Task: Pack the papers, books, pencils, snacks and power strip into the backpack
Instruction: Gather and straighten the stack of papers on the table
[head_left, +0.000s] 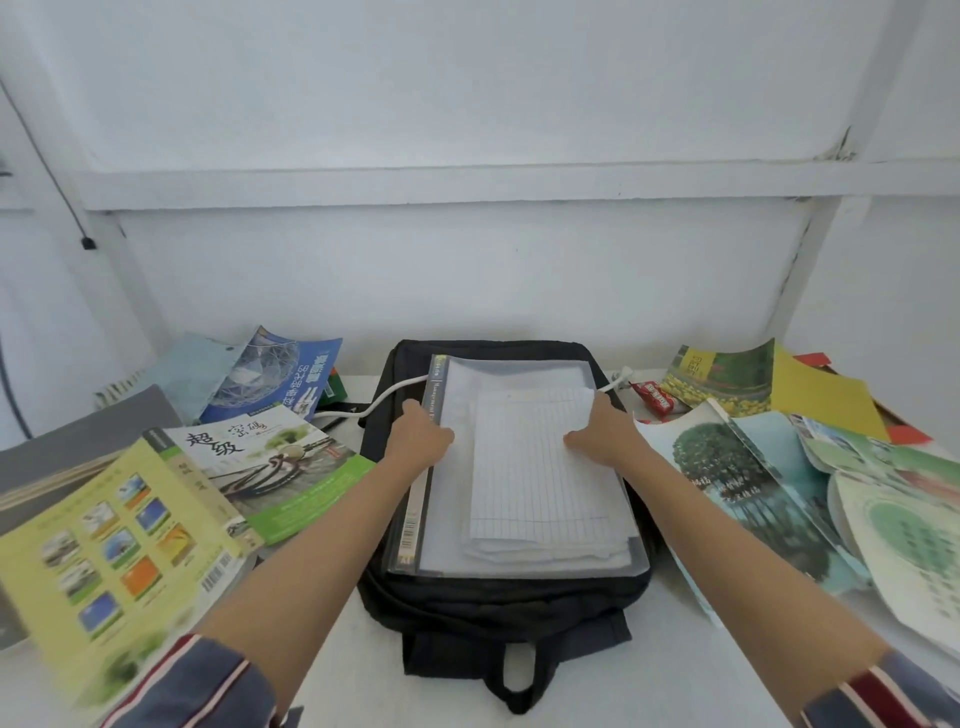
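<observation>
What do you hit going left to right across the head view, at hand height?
In order: open yellow-green book → left hand → paper stack → right hand → tree-cover book → pale green-patterned book at the right edge.

The location was a study area: a white tabletop (337, 675) set against plain white painted walls (467, 286), with textbooks (249, 457) spread across both sides of the surface.

Black backpack (498, 618), blue-lined white paper (540, 467)
</observation>
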